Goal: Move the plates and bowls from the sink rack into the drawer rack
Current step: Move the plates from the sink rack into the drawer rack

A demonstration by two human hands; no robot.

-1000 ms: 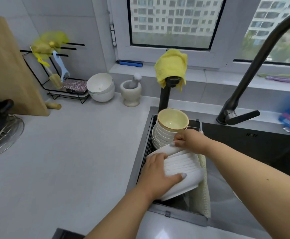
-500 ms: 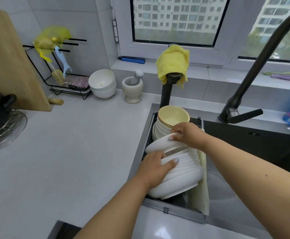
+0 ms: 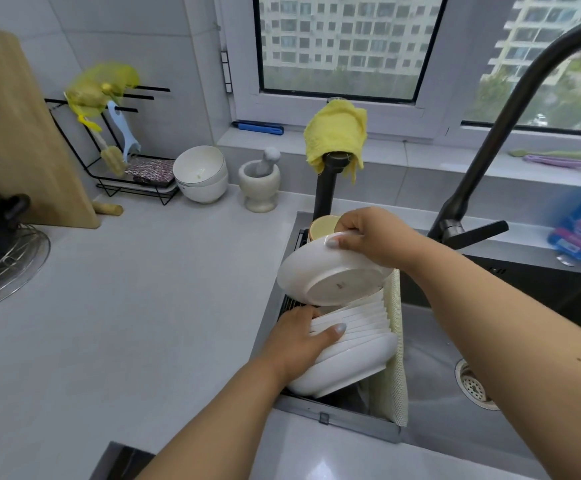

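Right hand (image 3: 372, 237) raised, fingers (image 3: 334, 242) pinching; left hand (image 3: 299, 337) flat, lower

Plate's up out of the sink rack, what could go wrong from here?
1. The right hand pinches the lifted plate only at its rim; tilted, it may slip onto the stack.
2. The left hand alone steadies the leaning stack, which might topple if released.
3. The faucet stands close, so a swing could clip it.

I count one lifted plate (image 3: 330, 271), one mortar (image 3: 259, 183). Two stacked bowls (image 3: 201, 174) sit near the worktop's back edge.
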